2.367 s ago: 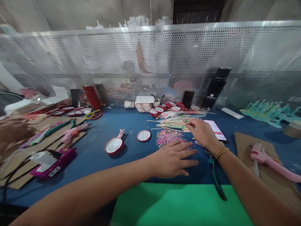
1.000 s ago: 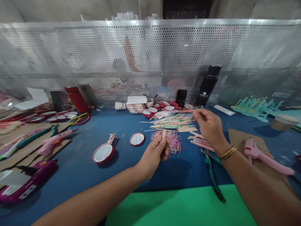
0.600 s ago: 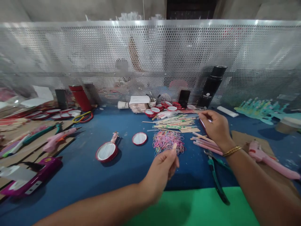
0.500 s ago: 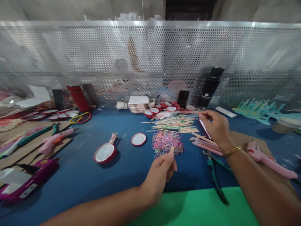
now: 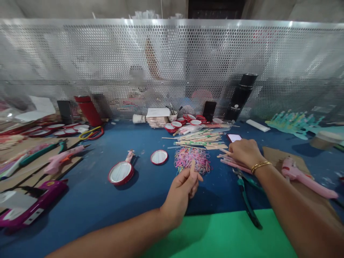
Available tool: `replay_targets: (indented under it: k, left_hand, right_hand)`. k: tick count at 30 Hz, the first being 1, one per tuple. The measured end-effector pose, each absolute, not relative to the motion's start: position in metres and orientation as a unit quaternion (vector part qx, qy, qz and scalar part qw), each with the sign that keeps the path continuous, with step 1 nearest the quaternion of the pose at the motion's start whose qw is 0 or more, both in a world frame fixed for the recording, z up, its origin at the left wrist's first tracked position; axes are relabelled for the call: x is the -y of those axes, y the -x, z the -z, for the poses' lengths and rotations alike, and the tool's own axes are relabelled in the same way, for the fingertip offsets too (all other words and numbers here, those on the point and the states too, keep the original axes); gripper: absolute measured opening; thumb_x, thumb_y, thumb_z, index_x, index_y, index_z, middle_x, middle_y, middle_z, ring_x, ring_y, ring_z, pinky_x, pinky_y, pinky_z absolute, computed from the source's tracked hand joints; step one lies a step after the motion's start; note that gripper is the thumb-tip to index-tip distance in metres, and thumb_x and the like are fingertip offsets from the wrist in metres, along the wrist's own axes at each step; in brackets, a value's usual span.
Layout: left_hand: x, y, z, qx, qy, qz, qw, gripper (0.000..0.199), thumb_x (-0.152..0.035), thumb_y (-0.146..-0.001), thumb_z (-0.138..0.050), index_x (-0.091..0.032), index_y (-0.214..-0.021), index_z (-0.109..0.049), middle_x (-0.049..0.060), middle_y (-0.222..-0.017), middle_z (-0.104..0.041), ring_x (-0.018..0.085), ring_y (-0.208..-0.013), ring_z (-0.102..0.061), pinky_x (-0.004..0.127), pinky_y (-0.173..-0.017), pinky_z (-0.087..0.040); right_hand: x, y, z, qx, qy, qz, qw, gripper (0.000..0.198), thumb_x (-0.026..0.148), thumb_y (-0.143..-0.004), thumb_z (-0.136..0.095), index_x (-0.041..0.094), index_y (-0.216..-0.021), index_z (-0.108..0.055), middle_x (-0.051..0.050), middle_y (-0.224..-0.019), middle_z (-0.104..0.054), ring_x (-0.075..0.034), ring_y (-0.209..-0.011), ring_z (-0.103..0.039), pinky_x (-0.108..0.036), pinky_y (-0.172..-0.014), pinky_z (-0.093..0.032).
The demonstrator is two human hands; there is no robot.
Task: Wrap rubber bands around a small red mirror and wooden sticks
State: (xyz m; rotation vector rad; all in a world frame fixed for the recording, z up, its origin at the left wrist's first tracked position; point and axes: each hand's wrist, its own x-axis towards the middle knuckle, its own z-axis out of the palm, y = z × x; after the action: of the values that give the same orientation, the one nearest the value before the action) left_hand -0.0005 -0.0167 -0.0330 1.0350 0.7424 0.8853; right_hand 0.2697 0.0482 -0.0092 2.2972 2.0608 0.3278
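Note:
My left hand (image 5: 184,188) pinches a short, flat wooden stick (image 5: 192,165) that points up from between thumb and fingers. Just beyond it lies a heap of small coloured rubber bands (image 5: 185,157). My right hand (image 5: 245,153) has its bent fingers down on a light wooden stick (image 5: 225,152), above several pink sticks (image 5: 233,165); its fingertips are partly hidden. On the left, a red-rimmed round piece (image 5: 120,172) with a pale top has a stick handle (image 5: 129,155) attached. A similar loose round piece (image 5: 159,157) lies beside the rubber bands.
Teal-handled pliers (image 5: 248,204) lie below my right wrist, partly on a green sheet (image 5: 215,236). A pink glue gun (image 5: 303,175) rests on cardboard at right. Printed sticks (image 5: 204,138), red-rimmed pieces (image 5: 172,126), a phone (image 5: 209,110) and a black bottle (image 5: 240,96) stand towards the perforated panel (image 5: 113,61).
My right hand has come down and nearer, from beside the phone with the pale screen onto the wooden and pink sticks. My left hand still holds its stick, now more upright.

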Motion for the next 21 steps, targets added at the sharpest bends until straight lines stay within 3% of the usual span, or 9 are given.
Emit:
replay_targets:
  k: [4,7,9,11,13,16,21]
  left_hand:
    - [0.011,0.004,0.028,-0.353,-0.535,-0.408,0.651,0.037,-0.05,-0.081,-0.062,-0.015,-0.068,-0.064,-0.004,-0.052,-0.034,0.007,-0.052,-0.025,0.025,-0.053,-0.022]
    - [0.001,0.007,0.024,-0.374,-0.539,-0.455,0.602,0.039,-0.051,-0.079,-0.063,-0.016,-0.062,-0.06,-0.002,-0.058,-0.043,0.009,-0.055,-0.029,0.025,-0.056,-0.026]
    - [-0.007,0.009,0.022,-0.394,-0.537,-0.474,0.576,0.036,-0.051,-0.08,-0.062,-0.016,-0.072,-0.065,-0.001,-0.059,-0.045,0.01,-0.058,-0.033,0.025,-0.058,-0.028]
    - [-0.014,0.01,0.021,-0.409,-0.539,-0.482,0.556,0.035,-0.049,-0.081,-0.061,-0.017,-0.092,-0.069,-0.002,-0.06,-0.045,0.011,-0.061,-0.036,0.025,-0.06,-0.03]
    - [-0.02,0.012,0.022,-0.409,-0.567,-0.475,0.534,0.037,-0.048,-0.082,-0.06,-0.017,-0.1,-0.069,-0.001,-0.065,-0.048,0.012,-0.064,-0.039,0.024,-0.062,-0.032]
    - [-0.025,0.014,0.026,-0.392,-0.661,-0.426,0.478,0.036,-0.051,-0.081,-0.06,-0.015,-0.081,-0.069,0.001,-0.069,-0.051,0.013,-0.07,-0.043,0.024,-0.065,-0.033]
    - [-0.024,0.015,0.031,-0.411,-0.727,-0.342,0.431,0.045,-0.056,-0.081,-0.058,-0.015,-0.063,-0.06,-0.002,-0.056,-0.043,0.01,-0.057,-0.036,0.024,-0.055,-0.024]
  right_hand:
    - [-0.048,-0.265,0.007,-0.677,-0.729,-0.104,-0.012,0.014,0.023,-0.078,-0.059,0.019,-0.07,-0.07,-0.012,-0.079,-0.072,-0.026,-0.081,-0.065,-0.036,-0.07,-0.038]
    - [-0.042,-0.248,-0.004,-0.718,-0.678,-0.072,-0.139,0.018,0.029,-0.085,-0.053,0.02,-0.081,-0.068,-0.007,-0.074,-0.07,-0.021,-0.072,-0.064,-0.031,-0.069,-0.04]
    - [-0.036,-0.232,-0.012,-0.771,-0.594,0.027,-0.227,0.022,0.038,-0.089,-0.051,0.023,-0.086,-0.067,-0.003,-0.079,-0.071,-0.018,-0.072,-0.063,-0.029,-0.069,-0.042]
    - [-0.029,-0.216,-0.016,-0.82,-0.504,0.114,-0.246,0.023,0.042,-0.09,-0.053,0.026,-0.089,-0.069,-0.002,-0.087,-0.071,-0.019,-0.08,-0.063,-0.029,-0.072,-0.044]
    - [-0.023,-0.205,-0.017,-0.843,-0.456,0.143,-0.247,0.02,0.042,-0.088,-0.057,0.028,-0.09,-0.071,-0.002,-0.088,-0.071,-0.019,-0.083,-0.063,-0.031,-0.076,-0.045]
    - [-0.019,-0.196,-0.013,-0.865,-0.405,0.151,-0.254,0.016,0.04,-0.087,-0.061,0.028,-0.09,-0.072,-0.002,-0.087,-0.071,-0.019,-0.083,-0.062,-0.033,-0.078,-0.045]
    - [-0.016,-0.193,-0.013,-0.858,-0.407,0.133,-0.283,0.015,0.035,-0.086,-0.063,0.026,-0.095,-0.07,-0.004,-0.088,-0.067,-0.019,-0.085,-0.061,-0.034,-0.077,-0.047]
